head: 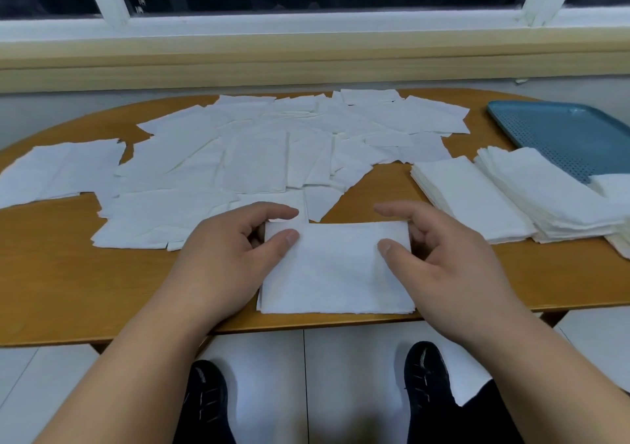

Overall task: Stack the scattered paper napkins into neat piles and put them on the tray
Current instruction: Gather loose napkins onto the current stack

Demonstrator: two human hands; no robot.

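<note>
– How do you square that pile of napkins [335, 273] well?

– I'd press both short ends inward evenly, knock the edges level against the tabletop [85, 283], and go gently, since soft paper probably creases.

– Where is it?

– Lower centre of the frame, flat between my hands. My left hand [235, 256] pinches its left end and my right hand [439, 256] its right end, thumbs on top, fingers [283, 212] curled at the edges. The tray [562, 133] waits upper right, well apart.
</note>
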